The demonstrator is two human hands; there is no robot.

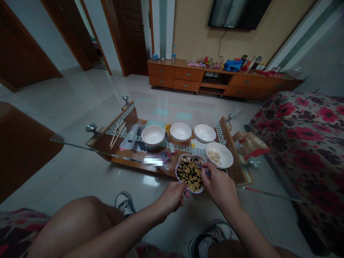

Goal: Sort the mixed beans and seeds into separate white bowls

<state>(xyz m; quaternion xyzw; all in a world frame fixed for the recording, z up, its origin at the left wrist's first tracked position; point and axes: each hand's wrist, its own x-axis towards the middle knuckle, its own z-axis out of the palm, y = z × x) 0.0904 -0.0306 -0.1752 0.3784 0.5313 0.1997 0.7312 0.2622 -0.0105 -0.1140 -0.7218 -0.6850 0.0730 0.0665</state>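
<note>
My left hand [174, 196] is closed on the near left rim of a petal-shaped bowl [177, 165] with a pale purple edge. Inside lie mixed yellow and dark beans [190, 173], with a few pale pieces at the far left. Over the bowl's right side, my right hand [219, 182] pinches a thin purple tool [199, 165]; its tip reaches in among the beans, and its exact kind is unclear. Just beyond that hand, a white bowl [227, 157] contains pale flat seeds [214, 157]. Three more white bowls [153, 135] stand in a row farther back.
The bowls stand on a glass-topped table [77, 138] with metal knobs. Wooden chopsticks [117, 135] lie at its left, near a clear plastic roll [131, 138]. Small packets [166, 156] show near the front. A paper bag [249, 143] is at the right, beside a flowered sofa [303, 143].
</note>
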